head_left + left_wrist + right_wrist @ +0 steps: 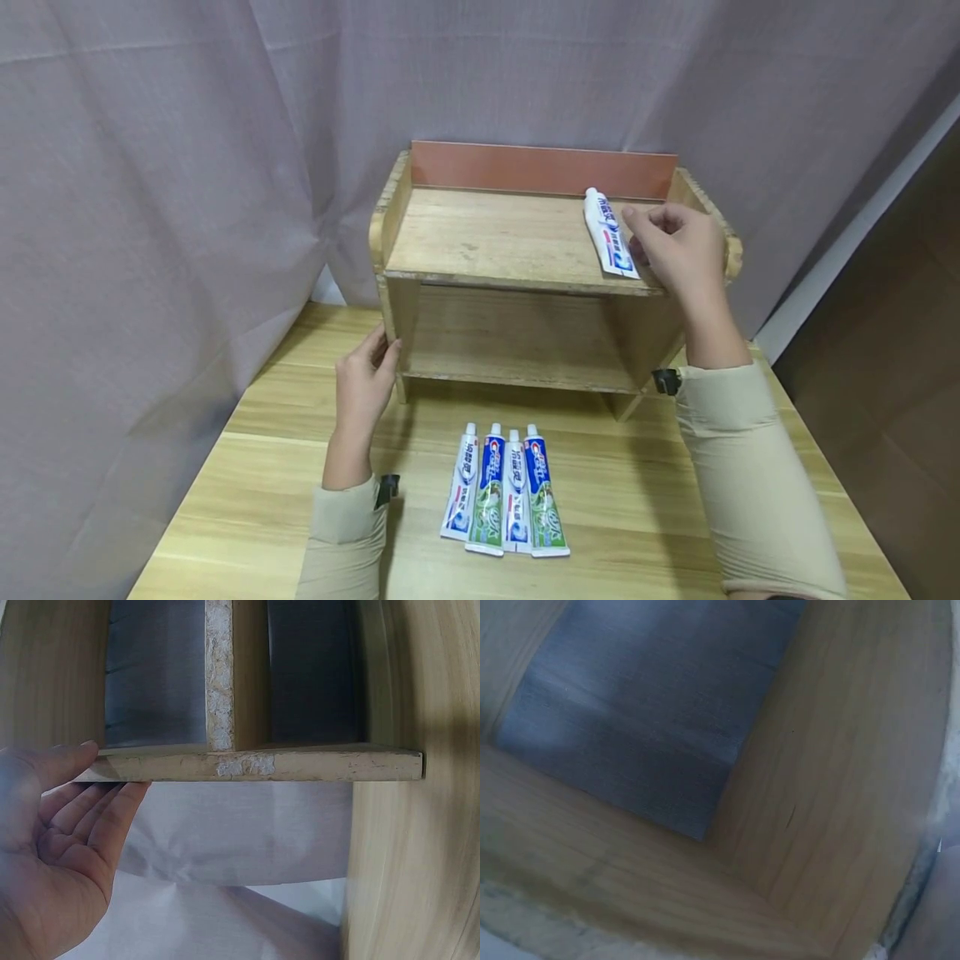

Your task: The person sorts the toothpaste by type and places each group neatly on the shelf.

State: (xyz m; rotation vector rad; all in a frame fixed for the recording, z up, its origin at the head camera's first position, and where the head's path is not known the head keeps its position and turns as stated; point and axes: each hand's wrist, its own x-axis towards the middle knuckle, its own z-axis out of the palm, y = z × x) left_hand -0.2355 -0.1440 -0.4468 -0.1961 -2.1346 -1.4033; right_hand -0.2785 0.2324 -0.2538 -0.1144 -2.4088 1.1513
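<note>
A two-tier wooden shelf (480,281) stands on the table. My left hand (365,379) holds its left side panel; in the left wrist view the thumb lies on one face of the board and the fingers (112,821) on the other. On the top shelf, toward the right, lies a white and blue toothpaste tube (609,233), cap toward the back. Beside the tube's right edge is my right hand (682,250), fingers loosely bent, with the fingertips right at that edge. The right wrist view shows the shelf's lower compartment (832,772) and hardly any of the hand.
Several toothpaste tubes lie side by side on the table (600,500) in front of the shelf: white ones (461,487) alternate with blue-green ones (491,492). A reddish back board (540,169) edges the top tier. Grey curtain (187,208) hangs behind.
</note>
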